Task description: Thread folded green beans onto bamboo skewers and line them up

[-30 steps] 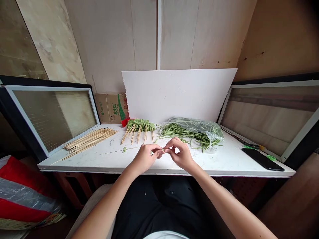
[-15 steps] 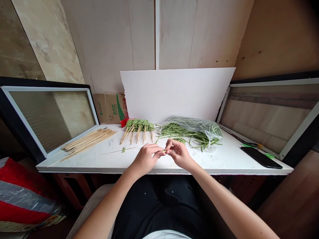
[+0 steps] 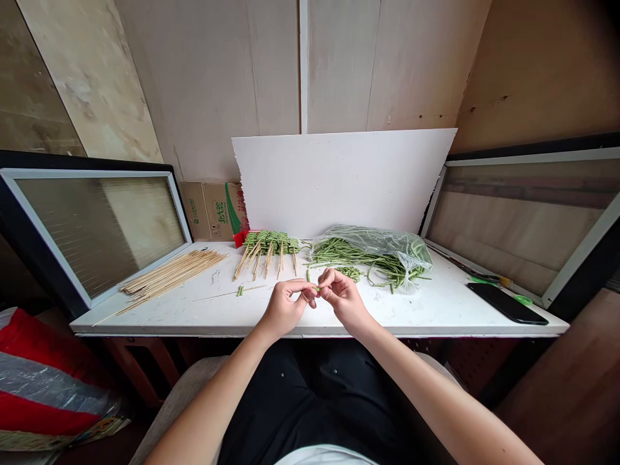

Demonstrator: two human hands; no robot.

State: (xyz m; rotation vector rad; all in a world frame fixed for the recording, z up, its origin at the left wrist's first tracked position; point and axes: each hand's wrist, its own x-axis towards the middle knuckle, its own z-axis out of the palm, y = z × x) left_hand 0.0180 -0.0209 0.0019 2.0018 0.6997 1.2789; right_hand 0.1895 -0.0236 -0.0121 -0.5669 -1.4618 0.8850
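My left hand [image 3: 289, 306] and my right hand [image 3: 342, 297] meet fingertip to fingertip over the front of the white table [image 3: 194, 316], both pinching a green bean [image 3: 317, 289]. Part of it is hidden by the fingers. Beyond them, long green beans [image 3: 339, 250] lie partly in a clear plastic bag [image 3: 382, 239], with a small pile of short bean pieces [image 3: 349, 274] in front. Skewered beans [image 3: 271, 243] are stacked at the back, their sticks pointing forward. Left of my hands, a thin skewer [image 3: 223, 296] lies beside short bean pieces [image 3: 240, 290].
Loose bamboo skewers [image 3: 169, 274] lie at the table's left. A cardboard box [image 3: 210, 210] and a white board [image 3: 343, 184] stand behind. On the right are a black phone [image 3: 507, 303], scissors [image 3: 477, 274] and a green ring [image 3: 523, 300]. Framed panels flank both sides.
My fingertips have shifted slightly left and changed their hold on the bean. More green now shows between and just above them. The view has moved slightly.
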